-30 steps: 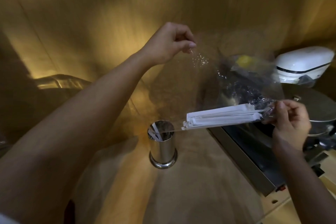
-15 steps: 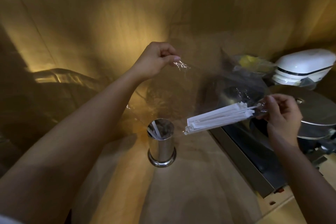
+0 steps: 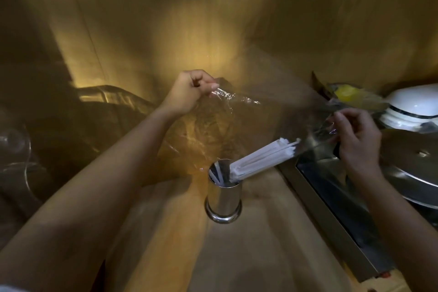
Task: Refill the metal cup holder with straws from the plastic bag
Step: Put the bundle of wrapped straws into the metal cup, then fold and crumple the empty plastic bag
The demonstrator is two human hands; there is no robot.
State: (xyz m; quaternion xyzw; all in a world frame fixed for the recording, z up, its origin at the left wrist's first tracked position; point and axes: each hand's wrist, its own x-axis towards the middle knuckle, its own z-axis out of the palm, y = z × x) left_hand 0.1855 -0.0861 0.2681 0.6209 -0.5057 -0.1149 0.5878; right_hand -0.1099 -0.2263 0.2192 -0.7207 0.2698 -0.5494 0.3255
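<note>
A shiny metal cup holder point(image 3: 224, 199) stands upright on the wooden counter with a few straws inside. A clear plastic bag point(image 3: 220, 123) is stretched above it between both hands. My left hand point(image 3: 189, 92) pinches the bag's upper left edge. My right hand point(image 3: 355, 135) grips the bag's other end at the right. A bundle of white paper-wrapped straws point(image 3: 263, 160) lies slanted inside the bag, its lower end at the mouth of the cup holder.
A steel-edged appliance point(image 3: 331, 208) runs along the counter's right side, with a round metal lid point(image 3: 412, 168) and a white appliance point(image 3: 414, 106) behind it. A yellow packet point(image 3: 348, 93) sits at the back right. Glassware point(image 3: 14, 149) stands at far left.
Both hands have lowered and tilted the bag. The straw bundle has slid down and left until its lower end reached the cup holder's opening.
</note>
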